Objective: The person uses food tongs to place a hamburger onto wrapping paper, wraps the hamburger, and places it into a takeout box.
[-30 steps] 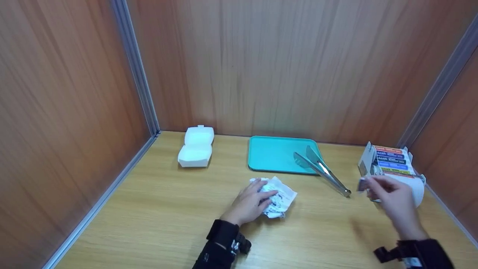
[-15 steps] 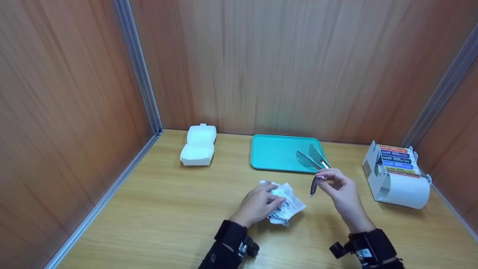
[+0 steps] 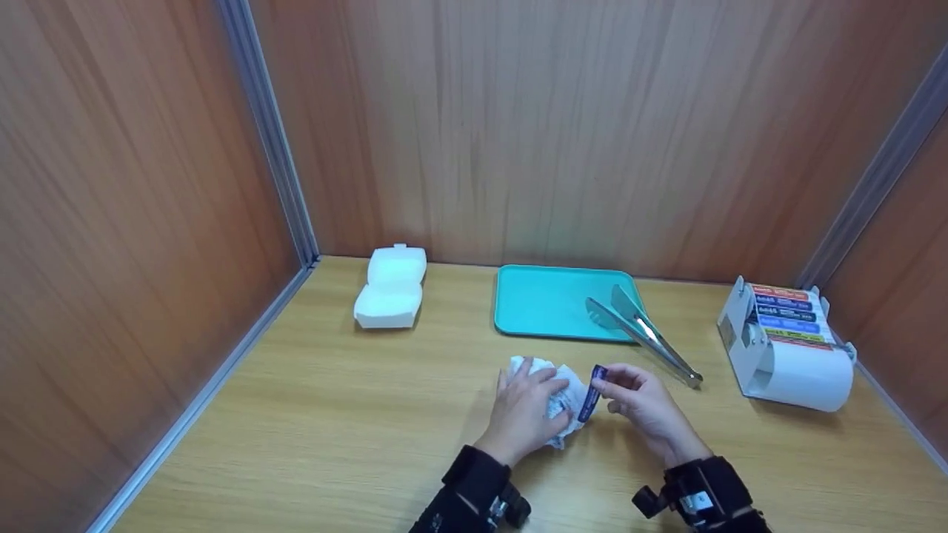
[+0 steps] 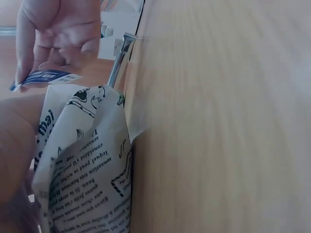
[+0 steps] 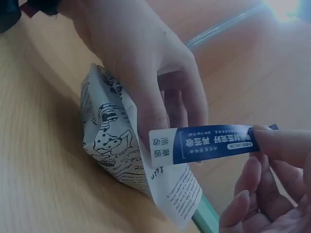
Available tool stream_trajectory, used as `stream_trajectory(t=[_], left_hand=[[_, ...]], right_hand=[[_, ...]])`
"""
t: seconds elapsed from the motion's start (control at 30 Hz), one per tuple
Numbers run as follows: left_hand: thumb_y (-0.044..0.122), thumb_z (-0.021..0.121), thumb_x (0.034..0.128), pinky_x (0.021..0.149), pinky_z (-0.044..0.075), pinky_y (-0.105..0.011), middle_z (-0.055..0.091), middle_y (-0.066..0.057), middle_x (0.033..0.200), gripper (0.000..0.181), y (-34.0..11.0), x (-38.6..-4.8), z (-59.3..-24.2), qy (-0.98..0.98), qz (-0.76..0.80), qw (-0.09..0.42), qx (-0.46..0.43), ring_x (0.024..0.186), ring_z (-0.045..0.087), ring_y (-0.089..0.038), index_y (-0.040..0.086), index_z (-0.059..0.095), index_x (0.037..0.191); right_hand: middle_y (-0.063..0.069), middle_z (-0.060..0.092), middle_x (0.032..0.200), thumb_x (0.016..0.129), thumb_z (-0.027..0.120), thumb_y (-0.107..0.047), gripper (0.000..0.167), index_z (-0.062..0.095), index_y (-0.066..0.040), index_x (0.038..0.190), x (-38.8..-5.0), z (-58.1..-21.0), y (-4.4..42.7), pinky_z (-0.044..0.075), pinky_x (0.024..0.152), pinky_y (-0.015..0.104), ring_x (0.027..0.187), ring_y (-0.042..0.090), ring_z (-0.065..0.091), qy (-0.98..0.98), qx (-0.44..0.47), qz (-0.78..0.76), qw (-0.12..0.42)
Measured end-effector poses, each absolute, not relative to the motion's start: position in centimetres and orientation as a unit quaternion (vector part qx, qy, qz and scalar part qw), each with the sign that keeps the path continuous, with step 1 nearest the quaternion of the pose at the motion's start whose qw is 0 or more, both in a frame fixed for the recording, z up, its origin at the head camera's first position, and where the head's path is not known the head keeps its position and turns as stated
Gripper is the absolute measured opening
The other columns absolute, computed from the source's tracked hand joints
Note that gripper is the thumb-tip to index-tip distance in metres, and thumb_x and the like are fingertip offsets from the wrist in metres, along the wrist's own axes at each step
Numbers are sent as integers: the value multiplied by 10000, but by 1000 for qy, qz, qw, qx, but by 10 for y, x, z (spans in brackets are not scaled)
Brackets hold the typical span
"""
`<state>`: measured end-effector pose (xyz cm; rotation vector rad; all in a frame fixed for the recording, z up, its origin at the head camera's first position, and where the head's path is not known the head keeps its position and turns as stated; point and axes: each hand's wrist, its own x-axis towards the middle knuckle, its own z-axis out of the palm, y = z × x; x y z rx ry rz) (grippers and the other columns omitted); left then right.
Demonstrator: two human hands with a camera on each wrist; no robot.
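Note:
A crumpled printed-paper packet (image 3: 564, 407) lies on the table; loosely folded, black-lettered paper shows in the left wrist view (image 4: 92, 179). My left hand (image 3: 522, 411) rests on top of it, fingers spread and pressing the paper down. In the right wrist view the left thumb and fingers lie over a fold, and a pointed flap sticks out. Just right of the packet, my right hand (image 3: 644, 403) pinches one end of a dark blue seal sticker (image 5: 209, 143) with pale printing and a white end. The sticker's other end hangs free by the flap. What the paper wraps is hidden.
Metal tongs (image 3: 663, 348) lie partly on a turquoise tray (image 3: 548, 303) behind the hands. An opened white foam box (image 3: 389, 300) stands at back left. A white sticker-roll dispenser (image 3: 792, 348) stands at right. Wooden panels (image 3: 481, 133) enclose the table.
My right hand has come left from the dispenser with the sticker, which is now beside the packet. My left hand has stayed on the packet, shifting slightly right.

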<state>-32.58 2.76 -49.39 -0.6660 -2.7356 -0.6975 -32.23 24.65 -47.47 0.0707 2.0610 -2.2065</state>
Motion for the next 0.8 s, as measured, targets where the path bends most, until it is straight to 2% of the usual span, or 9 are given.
stream_trajectory(t=[0.1,0.2,0.27,0.43,0.57,0.8], left_hand=[[343,811,926,1215,276,-716,584,-34,1556,518,17,-331,-494,-942,-216,98,-236,1562,356,-378,256,701,1425],[338,813,933,1249,260,-657,537,-23,1597,554,6,-335,-495,-940,-221,81,-245,1589,309,-334,286,667,1464],[316,815,928,1260,243,-645,511,-32,1618,585,1,-338,-496,-935,-238,71,-254,1599,286,-327,287,646,1487],[251,800,895,1252,194,-698,399,-82,1695,668,-2,-341,-498,-926,-282,39,-247,1626,190,-358,297,601,1531],[243,782,906,1246,209,-702,347,-101,1720,659,-5,-343,-498,-923,-296,24,-244,1633,150,-377,313,597,1534],[277,731,942,1241,206,-712,348,-104,1720,599,-9,-344,-500,-916,-298,29,-265,1629,152,-393,324,606,1526]], right_hand=[[-14,670,1046,988,745,-89,105,708,-142,1070,-323,-483,242,503,786,265,961,155,620,649,42,-752,106],[-10,667,1052,977,760,-104,125,704,-143,1081,-323,-491,233,486,783,272,951,161,620,630,62,-765,121],[-6,679,1037,966,771,-104,139,706,-139,1085,-323,-496,225,489,763,267,923,159,624,623,76,-770,114],[-10,691,958,962,761,-61,116,723,-130,1047,-322,-507,211,468,638,223,818,130,598,613,101,-780,81],[-5,686,918,959,750,-13,118,726,-109,1024,-322,-512,205,415,562,202,734,106,555,613,105,-781,56],[20,710,864,923,796,-8,147,708,-35,1037,-326,-513,191,385,491,192,670,107,551,659,103,-745,27]])
